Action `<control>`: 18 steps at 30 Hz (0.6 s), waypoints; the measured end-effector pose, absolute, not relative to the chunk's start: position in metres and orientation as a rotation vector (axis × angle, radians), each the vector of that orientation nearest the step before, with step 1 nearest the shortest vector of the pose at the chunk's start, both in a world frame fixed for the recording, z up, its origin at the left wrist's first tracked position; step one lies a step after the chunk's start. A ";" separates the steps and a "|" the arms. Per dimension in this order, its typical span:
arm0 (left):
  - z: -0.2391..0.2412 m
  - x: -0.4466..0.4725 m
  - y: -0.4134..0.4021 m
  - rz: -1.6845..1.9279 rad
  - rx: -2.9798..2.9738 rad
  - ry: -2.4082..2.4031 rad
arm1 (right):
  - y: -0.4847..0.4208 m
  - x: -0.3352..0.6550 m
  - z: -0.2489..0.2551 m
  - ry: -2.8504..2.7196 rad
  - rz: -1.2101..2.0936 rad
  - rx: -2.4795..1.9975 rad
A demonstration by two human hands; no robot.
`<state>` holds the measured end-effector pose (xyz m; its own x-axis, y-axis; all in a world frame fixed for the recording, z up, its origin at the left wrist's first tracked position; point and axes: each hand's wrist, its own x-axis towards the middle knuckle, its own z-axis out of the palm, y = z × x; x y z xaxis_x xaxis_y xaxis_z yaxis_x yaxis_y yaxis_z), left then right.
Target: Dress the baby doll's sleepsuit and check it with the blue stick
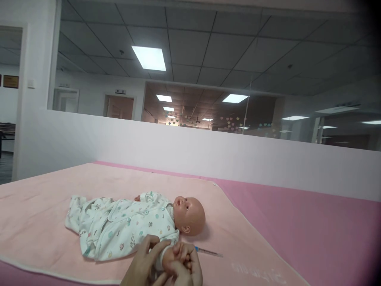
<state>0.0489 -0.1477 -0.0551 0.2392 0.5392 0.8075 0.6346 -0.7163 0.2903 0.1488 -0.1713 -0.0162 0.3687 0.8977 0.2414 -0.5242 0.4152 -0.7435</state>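
A baby doll [189, 216] in a white patterned sleepsuit [127, 226] lies on its back, head to the right. My left hand [143, 260] is closed around the doll's near sleeve at the cuff. With its fingers, my right hand [193, 264] grips the doll's small hand, just beyond the cuff; the two hands almost meet. Beside my right hand, a thin clear stick with a blue end [210, 252], which looks like a thermometer, lies on the mat. Part of its blue end is hidden behind my fingers.
A peach-coloured mat [253, 254] with a pale edge lies over a pink surface [321, 230]. A low white wall [208, 149] with a large window above it rises behind. At the far left is a doorway [10, 119].
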 end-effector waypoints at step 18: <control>-0.019 0.033 -0.161 -1.520 -2.120 -0.746 | -0.178 0.150 0.016 -1.198 1.006 -0.717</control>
